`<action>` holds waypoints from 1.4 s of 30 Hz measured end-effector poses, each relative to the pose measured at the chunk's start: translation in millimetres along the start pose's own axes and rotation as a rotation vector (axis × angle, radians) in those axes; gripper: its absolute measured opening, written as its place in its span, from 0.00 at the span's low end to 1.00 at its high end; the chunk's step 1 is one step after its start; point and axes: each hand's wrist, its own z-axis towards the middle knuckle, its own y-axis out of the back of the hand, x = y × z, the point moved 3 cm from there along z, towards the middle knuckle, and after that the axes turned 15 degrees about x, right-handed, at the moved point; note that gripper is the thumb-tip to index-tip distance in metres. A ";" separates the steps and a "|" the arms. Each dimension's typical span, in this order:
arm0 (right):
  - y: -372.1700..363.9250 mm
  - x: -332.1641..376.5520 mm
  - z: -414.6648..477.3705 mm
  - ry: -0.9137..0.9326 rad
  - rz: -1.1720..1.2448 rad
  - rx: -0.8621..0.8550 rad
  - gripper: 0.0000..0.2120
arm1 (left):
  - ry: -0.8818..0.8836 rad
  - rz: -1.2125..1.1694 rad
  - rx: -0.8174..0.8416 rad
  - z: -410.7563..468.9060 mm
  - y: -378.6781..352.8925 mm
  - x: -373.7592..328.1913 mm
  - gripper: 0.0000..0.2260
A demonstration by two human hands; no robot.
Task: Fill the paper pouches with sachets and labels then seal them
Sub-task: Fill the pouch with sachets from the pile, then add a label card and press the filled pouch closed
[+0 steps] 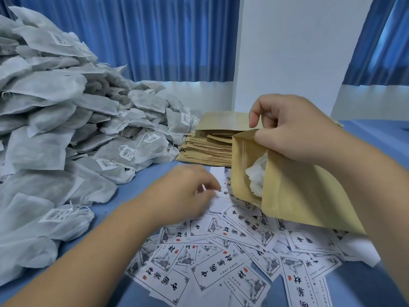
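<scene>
Pouch (287, 196) in right hand (294, 134) grip, sachet (256, 180) half hidden inside, left hand (186, 191) blurred over labels (221, 269), grip unclear

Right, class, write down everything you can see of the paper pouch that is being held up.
The paper pouch is flat, tan and looks like kraft paper, with a glossy clear lining showing inside its mouth. The mouth gapes open to the left, and a white sachet sits inside. The right hand pinches its upper rim, holding it tilted over the scattered labels.
</scene>
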 end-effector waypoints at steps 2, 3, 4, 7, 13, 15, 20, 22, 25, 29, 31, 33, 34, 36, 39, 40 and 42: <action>1.2 -2.0 -0.6 -0.020 -0.037 0.030 0.10 | -0.035 0.109 0.165 2.8 -14.2 -4.1 0.12; 1.9 -3.1 -1.0 -0.031 -0.052 0.044 0.10 | -0.078 0.108 0.188 3.7 -18.6 -8.7 0.14; 2.8 -4.3 -1.4 -0.044 -0.065 0.057 0.10 | -0.138 0.111 0.177 4.3 -21.1 -14.2 0.16; 6.3 -7.9 -3.0 -0.096 -0.113 0.092 0.10 | -0.272 0.206 0.166 6.1 -27.6 -27.8 0.18; 17.1 -10.6 -12.1 -0.219 -0.252 0.112 0.08 | -0.281 0.336 0.172 7.4 -32.6 -33.9 0.16; 21.6 -9.8 -19.5 -0.230 -0.253 0.084 0.08 | -0.297 0.362 0.141 5.9 -30.9 -36.6 0.16; 24.0 -15.4 -54.3 -0.238 -0.222 -0.028 0.06 | -0.359 0.388 -0.004 2.6 -29.9 -44.1 0.16; 24.0 -19.8 -73.1 -0.223 -0.215 -0.085 0.05 | -0.378 0.395 -0.015 1.3 -28.5 -48.2 0.11; 23.5 -25.1 -99.6 -0.167 -0.241 -0.200 0.07 | -0.434 0.433 -0.096 -2.2 -23.5 -54.0 0.04; 17.8 -33.7 -125.4 -0.120 -0.178 -0.365 0.04 | -0.527 0.479 -0.249 -5.8 -20.2 -60.7 0.04; 15.6 -35.8 -132.9 -0.097 -0.138 -0.408 0.02 | -0.531 0.476 -0.299 -7.2 -18.2 -64.9 0.08; 14.9 -36.5 -137.0 -0.087 -0.127 -0.414 0.02 | -0.513 0.472 -0.319 -7.8 -17.2 -69.2 0.12; 14.9 -36.6 -138.3 -0.083 -0.121 -0.414 0.03 | -0.494 0.476 -0.327 -7.5 -17.9 -70.4 0.13; 14.2 -37.0 -139.3 -0.082 -0.110 -0.411 0.05 | -0.440 0.491 -0.334 -5.3 -20.3 -72.4 0.12; 12.4 -38.2 -139.1 -0.092 -0.118 -0.398 0.06 | -0.405 0.518 -0.279 -1.5 -21.5 -72.8 0.05; 12.1 -38.7 -139.2 -0.090 -0.123 -0.397 0.06 | -0.413 0.511 -0.222 -1.1 -22.4 -71.9 0.06; 12.2 -40.3 -139.5 -0.087 -0.128 -0.399 0.06 | -0.427 0.477 -0.056 -2.0 -26.0 -67.2 0.07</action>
